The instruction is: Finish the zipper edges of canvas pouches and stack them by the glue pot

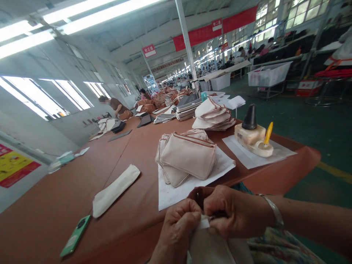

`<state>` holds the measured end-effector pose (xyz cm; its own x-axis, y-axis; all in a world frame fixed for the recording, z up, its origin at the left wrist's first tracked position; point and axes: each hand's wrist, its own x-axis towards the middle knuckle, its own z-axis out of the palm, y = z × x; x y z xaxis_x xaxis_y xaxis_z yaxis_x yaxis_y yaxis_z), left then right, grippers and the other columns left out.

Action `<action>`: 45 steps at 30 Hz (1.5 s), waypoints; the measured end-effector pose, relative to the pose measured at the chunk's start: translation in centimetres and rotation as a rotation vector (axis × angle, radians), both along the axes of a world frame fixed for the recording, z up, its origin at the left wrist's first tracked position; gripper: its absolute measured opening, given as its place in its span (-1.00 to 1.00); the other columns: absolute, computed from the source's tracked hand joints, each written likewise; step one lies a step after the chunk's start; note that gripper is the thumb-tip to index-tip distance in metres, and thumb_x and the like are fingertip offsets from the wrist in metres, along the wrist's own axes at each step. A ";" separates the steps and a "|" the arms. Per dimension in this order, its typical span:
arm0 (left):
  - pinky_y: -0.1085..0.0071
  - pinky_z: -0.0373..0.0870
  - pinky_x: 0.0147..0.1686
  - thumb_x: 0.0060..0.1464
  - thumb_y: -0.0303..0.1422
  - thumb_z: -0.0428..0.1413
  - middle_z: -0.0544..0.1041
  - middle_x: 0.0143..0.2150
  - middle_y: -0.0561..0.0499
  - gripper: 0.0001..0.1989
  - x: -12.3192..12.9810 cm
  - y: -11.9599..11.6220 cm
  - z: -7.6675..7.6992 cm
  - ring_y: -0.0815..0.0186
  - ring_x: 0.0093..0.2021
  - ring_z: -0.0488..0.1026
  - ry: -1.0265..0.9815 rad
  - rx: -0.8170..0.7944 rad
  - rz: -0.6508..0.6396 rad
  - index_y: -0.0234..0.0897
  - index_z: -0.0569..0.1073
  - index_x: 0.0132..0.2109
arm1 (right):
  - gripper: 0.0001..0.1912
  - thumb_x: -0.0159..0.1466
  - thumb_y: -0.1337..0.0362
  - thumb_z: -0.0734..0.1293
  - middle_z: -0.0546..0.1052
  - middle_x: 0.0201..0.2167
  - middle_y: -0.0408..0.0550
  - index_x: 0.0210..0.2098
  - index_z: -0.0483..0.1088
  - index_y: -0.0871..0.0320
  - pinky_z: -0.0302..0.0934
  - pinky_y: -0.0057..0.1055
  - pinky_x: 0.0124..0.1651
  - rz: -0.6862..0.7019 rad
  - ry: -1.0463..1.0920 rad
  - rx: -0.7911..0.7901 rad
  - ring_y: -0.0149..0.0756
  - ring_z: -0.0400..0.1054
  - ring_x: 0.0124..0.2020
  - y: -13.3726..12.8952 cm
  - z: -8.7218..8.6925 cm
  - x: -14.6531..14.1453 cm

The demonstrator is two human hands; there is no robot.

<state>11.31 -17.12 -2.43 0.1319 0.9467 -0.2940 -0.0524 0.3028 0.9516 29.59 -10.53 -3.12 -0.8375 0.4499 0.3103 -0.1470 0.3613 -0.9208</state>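
Left hand [178, 229]: pinching beige piece [210, 247]
Right hand [236, 212]: pinching same piece
Cream pot [260, 149]: yellow stick [268, 132] inside
White bin [271, 77]: contents unclear

Left red-and-white sign [149, 51]: white characters on the red part, reading "针三组".
Right red-and-white sign [216, 25]: white characters on the red part, apparently "针二组".
Far banner [168, 65]: a row of characters, too small to read.
Floor carton [309, 85]: lettering too blurred to make out.
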 end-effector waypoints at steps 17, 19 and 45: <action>0.52 0.05 -0.52 -0.14 -0.25 0.34 0.39 -0.50 0.07 -0.70 -0.7 0.2 1.8 0.47 -0.52 0.19 0.056 -0.037 -0.123 -0.35 0.44 -0.38 | -0.74 0.30 0.19 0.31 0.30 -0.48 -0.19 -0.43 0.37 0.25 0.00 -0.55 -0.44 0.030 -0.162 -0.220 -0.45 0.10 -0.45 1.0 -0.2 0.7; 0.52 0.02 -0.54 -0.12 -0.24 0.33 0.37 -0.53 0.08 -0.71 -0.6 0.1 1.9 0.48 -0.55 0.17 0.087 -0.064 -0.081 -0.36 0.44 -0.41 | -0.76 0.29 0.20 0.31 0.31 -0.47 -0.18 -0.41 0.38 0.25 0.01 -0.55 -0.43 0.032 -0.163 -0.227 -0.45 0.10 -0.45 0.9 -0.2 0.7; 0.51 0.03 -0.59 -0.16 -0.38 0.19 0.29 -0.57 0.15 -0.84 -1.5 1.2 1.2 0.46 -0.55 0.13 0.529 -0.031 -0.164 -0.29 0.33 -0.47 | -0.85 0.08 0.34 0.45 0.34 -0.55 -0.24 -0.43 0.46 0.31 -0.03 -0.58 -0.51 -0.032 -0.199 -0.245 -0.51 0.11 -0.52 1.0 -0.4 -0.5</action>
<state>9.78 -15.93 -1.20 0.1040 0.9158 -0.3879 0.4803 0.2953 0.8259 29.11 -9.55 -3.50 -0.8548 0.5185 0.0206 0.0528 0.1263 -0.9906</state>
